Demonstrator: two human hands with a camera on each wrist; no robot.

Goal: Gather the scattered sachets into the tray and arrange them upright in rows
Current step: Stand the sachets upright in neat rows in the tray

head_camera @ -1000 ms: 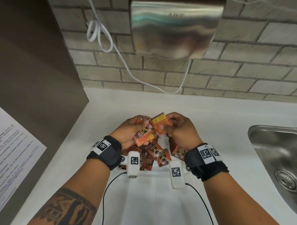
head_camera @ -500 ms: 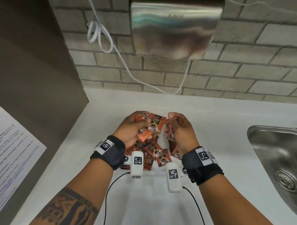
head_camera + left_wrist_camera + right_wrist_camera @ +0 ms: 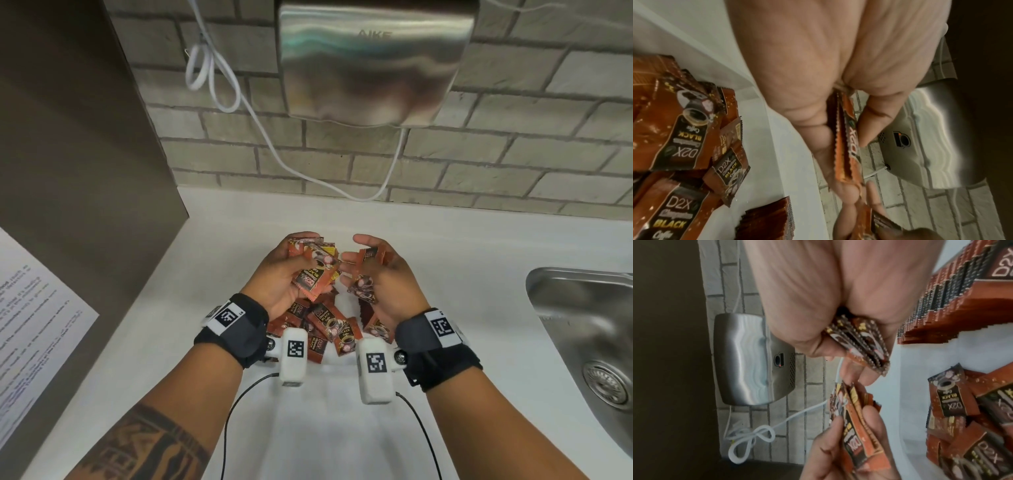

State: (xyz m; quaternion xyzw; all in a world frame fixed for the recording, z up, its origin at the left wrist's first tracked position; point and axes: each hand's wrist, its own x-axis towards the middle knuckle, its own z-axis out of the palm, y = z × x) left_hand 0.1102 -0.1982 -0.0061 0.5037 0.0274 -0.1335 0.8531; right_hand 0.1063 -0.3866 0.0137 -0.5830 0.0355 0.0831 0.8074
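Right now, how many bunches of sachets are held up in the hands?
2. The left bunch is gripped in the left hand, the right bunch in the right hand, both above the loose sachets. Sachets inside each bunch cannot be counted.

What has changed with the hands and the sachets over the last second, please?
The hands have drawn apart: the left hand now holds its own bundle of orange-brown coffee sachets, the right hand a separate bundle; earlier both met on one sachet. The loose sachet pile in the white tray lies unchanged.
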